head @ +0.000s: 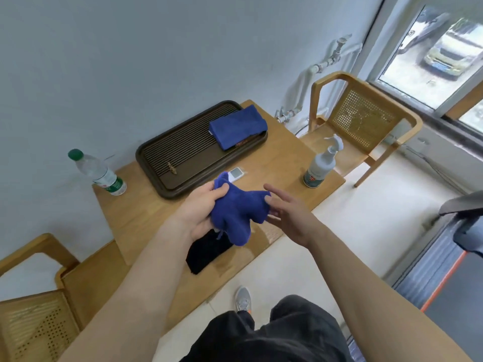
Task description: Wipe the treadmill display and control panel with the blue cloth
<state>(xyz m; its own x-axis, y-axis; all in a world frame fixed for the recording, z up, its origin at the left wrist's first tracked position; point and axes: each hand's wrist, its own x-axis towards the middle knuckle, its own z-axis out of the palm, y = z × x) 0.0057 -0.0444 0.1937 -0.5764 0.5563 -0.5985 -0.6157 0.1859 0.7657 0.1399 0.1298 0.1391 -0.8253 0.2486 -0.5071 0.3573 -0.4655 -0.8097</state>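
Note:
A crumpled blue cloth [239, 210] hangs above the wooden table [146, 205], bunched in my left hand [202, 207], which grips its left side. My right hand [290, 212] is beside the cloth's right edge with its fingers spread, fingertips touching or nearly touching the fabric. A second blue cloth [236, 126] lies folded on the dark slatted tray [180, 158]. The treadmill [462, 226] shows only at the right edge: a dark console part and a belt deck with an orange stripe. Its display is out of sight.
On the table stand a white spray bottle [320, 167] at the right and a green-capped water bottle [100, 175] at the left. A black folded item [207, 250] and a small white device [236, 173] lie there too. Wooden chairs [363, 118] flank the table.

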